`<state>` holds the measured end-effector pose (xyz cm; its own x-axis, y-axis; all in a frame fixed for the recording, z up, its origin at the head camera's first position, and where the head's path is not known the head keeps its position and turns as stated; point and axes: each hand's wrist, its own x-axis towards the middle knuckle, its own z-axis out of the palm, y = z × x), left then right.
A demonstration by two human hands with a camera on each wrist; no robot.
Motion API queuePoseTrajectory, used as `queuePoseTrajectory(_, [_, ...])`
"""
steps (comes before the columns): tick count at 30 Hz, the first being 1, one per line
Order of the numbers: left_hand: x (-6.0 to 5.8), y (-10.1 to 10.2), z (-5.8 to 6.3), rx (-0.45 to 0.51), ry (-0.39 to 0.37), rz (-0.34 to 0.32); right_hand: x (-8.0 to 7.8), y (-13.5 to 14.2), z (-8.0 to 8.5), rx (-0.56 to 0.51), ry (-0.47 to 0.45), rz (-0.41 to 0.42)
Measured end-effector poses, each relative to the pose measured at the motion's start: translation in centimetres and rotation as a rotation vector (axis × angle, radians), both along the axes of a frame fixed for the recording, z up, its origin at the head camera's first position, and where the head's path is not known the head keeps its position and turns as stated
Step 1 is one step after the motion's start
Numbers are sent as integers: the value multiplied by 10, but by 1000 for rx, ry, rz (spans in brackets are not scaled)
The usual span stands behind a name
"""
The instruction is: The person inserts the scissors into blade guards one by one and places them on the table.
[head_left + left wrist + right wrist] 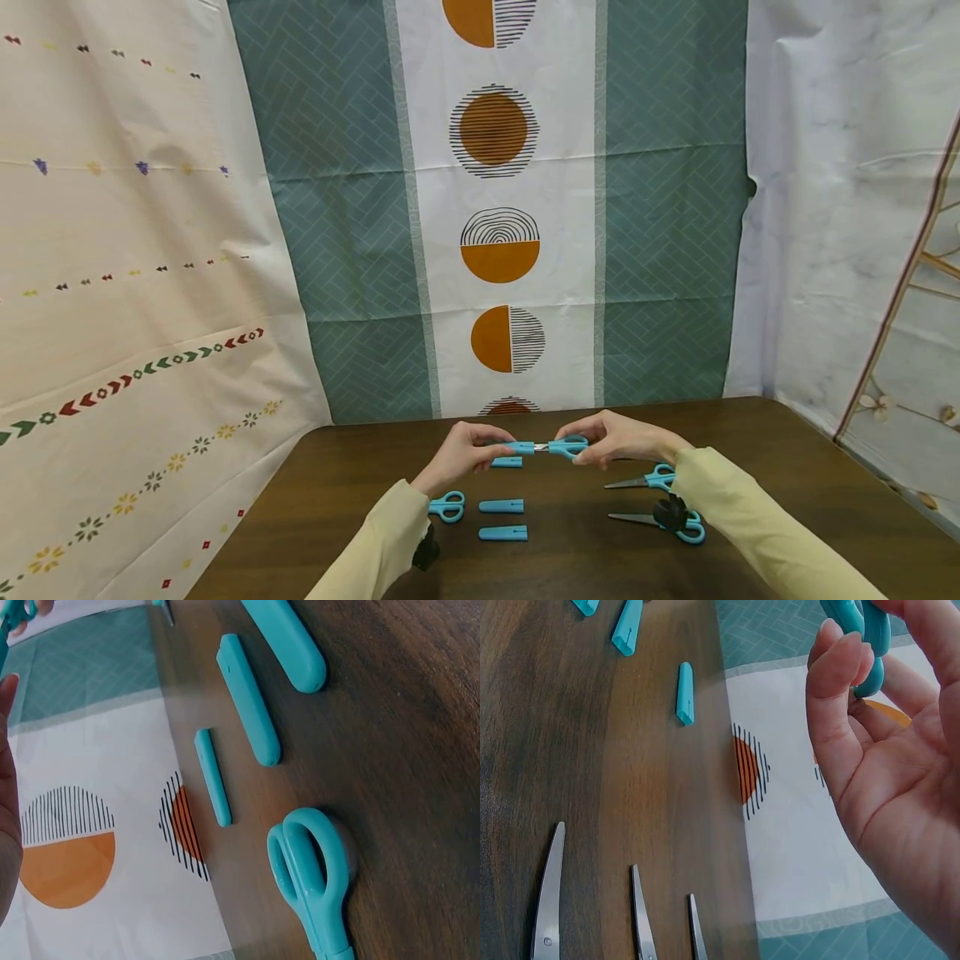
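Above the table my left hand [467,450] pinches a blue blade cover [522,448]. Facing it, my right hand [615,440] grips a pair of scissors by its blue handles [566,447]. The blade tips sit inside the cover, and a short stretch of metal shows between cover and handles. In the right wrist view, fingers curl about the scissors' handle loops [876,637]. Only the edge of the left hand [9,802] appears in the left wrist view. Below, three blue covers [501,506] lie in a column on the table.
Beside my left sleeve lies another pair of scissors [447,506], its blades hidden in the head view. On the right, three bare blades [549,900] show in the right wrist view; two scissors [660,477] lie partly under my right arm. A patterned cloth [517,250] hangs behind the table.
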<state>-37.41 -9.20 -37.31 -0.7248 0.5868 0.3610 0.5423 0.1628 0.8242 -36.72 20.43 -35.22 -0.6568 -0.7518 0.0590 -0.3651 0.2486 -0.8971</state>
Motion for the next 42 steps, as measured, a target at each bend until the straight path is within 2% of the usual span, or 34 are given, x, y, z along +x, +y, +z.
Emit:
queuePoseTrajectory(7, [0, 0, -2, 1, 0, 18, -1, 0, -2, -27, -48, -49])
queuePoseTrajectory(10, [0, 0, -4, 1, 1, 4, -1, 1, -4, -58, -75, -64])
queuePoseTrajectory(15, [2, -1, -5, -2, -29, -43, 1, 4, -8, -53, -1, -109])
queuePoseTrajectory(20, [4, 0, -6, 18, -54, -57, 4, 6, -12, -14, 101, -159])
queuePoseTrajectory(24, [15, 1, 4, 32, -55, -74, 3, 7, -17, 16, 159, -204])
queuePoseTrajectory(27, [25, 2, 13, 39, -40, -80, 4, 7, -19, 21, 176, -227])
queuePoseTrajectory(32, [26, 3, 13, 66, -19, -80, 8, 5, -18, 15, 200, -249])
queuePoseTrajectory(37, [25, 3, 11, 97, -39, -87, 10, 5, -18, -15, 206, -251])
queuePoseTrajectory(42, [25, 3, 13, 79, -60, -69, 10, 5, -18, -28, 215, -240])
